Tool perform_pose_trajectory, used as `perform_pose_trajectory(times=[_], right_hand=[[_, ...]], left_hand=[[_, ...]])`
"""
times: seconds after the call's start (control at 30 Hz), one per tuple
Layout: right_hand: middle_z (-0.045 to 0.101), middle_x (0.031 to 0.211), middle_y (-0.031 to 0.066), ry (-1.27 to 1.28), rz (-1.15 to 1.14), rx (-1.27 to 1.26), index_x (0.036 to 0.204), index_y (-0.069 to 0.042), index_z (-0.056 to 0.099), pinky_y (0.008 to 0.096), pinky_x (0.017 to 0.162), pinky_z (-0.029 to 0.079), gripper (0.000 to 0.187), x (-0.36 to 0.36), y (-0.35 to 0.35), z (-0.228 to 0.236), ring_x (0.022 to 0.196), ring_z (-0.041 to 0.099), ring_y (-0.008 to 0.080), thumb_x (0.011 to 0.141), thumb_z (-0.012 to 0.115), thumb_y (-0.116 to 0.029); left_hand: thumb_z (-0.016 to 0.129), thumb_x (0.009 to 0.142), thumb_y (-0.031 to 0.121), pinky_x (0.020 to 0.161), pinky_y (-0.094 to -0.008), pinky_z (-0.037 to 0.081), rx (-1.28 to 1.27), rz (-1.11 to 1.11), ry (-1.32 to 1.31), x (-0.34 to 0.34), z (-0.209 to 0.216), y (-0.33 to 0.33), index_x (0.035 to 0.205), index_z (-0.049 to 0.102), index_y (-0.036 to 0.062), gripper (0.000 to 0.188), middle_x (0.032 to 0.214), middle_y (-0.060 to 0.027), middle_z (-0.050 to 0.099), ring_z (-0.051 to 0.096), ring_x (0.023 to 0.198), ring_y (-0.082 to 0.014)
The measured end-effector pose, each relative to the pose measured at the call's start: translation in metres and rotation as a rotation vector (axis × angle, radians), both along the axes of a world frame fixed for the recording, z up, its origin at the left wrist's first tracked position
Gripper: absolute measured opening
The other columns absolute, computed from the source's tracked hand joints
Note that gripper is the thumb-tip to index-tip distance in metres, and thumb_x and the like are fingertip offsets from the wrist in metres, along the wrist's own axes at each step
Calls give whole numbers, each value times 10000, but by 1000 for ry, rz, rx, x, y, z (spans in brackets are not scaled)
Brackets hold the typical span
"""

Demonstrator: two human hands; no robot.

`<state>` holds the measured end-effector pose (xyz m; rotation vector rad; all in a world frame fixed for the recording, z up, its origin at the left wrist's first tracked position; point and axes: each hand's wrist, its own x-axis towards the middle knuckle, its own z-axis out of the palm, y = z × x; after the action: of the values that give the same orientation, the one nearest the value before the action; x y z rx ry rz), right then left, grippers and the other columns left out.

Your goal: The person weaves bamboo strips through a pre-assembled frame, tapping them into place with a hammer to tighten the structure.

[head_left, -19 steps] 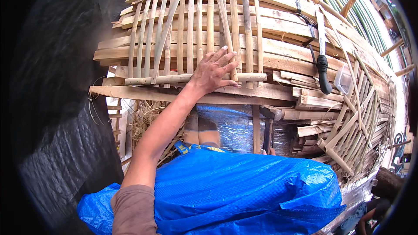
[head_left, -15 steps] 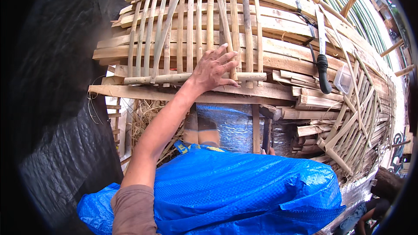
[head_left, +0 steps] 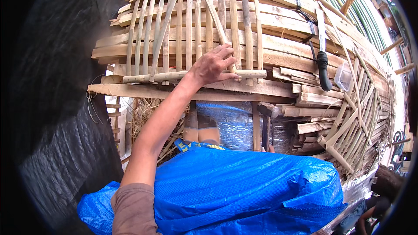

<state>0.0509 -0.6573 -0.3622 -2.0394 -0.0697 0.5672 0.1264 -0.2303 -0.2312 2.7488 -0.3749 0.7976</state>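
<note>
My left hand [head_left: 214,66] is closed round the lower end of a slanting bamboo strip [head_left: 214,13], where it crosses the round bottom bar [head_left: 152,77] of a bamboo slat panel. The strip lies over the upright slats [head_left: 188,26], its top leaning left. Below, a hammer [head_left: 266,126] stands with its head up, beside a wooden post. Just the fingertips of my right hand [head_left: 272,149] show at its handle; the blue sheet covering my lap [head_left: 244,182] hides the rest.
Under the panel run split wooden boards [head_left: 278,30]. To the right lie a black-handled knife [head_left: 322,56], a clear plastic tub [head_left: 344,77] and stacked bamboo offcuts [head_left: 320,100]. Dark plastic sheeting [head_left: 65,148] hangs at the left. A person's arm [head_left: 365,219] shows at lower right.
The slanting strip's top has swung left, so it leans more. My left hand's fingers have curled in round its lower end. The hammer has risen slightly, showing more of its head.
</note>
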Motion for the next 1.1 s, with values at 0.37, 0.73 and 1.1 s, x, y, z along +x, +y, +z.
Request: perform_pose_trajectory(times=[0.37, 0.73, 1.1], right_hand=[[703, 865, 97, 18, 8, -20, 1281, -121, 566, 364, 696, 540, 418, -2, -6, 3, 782, 672, 160, 965, 648, -381], [706, 870, 102, 34, 10, -25, 1288, -122, 563, 365, 700, 542, 424, -1, -15, 5, 787, 676, 164, 965, 647, -384], [709, 874, 107, 77, 42, -54, 1295, -124, 561, 367, 704, 544, 431, -1, -10, -6, 791, 681, 167, 964, 646, -387]], left_hand=[[795, 731, 460, 1070, -445, 480, -22, 9, -29, 1, -1, -12, 1080, 616, 47, 569, 1203, -167, 598, 561, 1226, -363], [834, 708, 392, 1053, -442, 497, -65, 22, -38, -2, 0, -15, 1095, 651, 37, 555, 1213, -148, 611, 562, 1236, -356], [832, 726, 384, 1067, -409, 492, -36, -33, 6, -4, 7, -8, 1173, 640, 26, 604, 1226, -147, 614, 549, 1250, -343]])
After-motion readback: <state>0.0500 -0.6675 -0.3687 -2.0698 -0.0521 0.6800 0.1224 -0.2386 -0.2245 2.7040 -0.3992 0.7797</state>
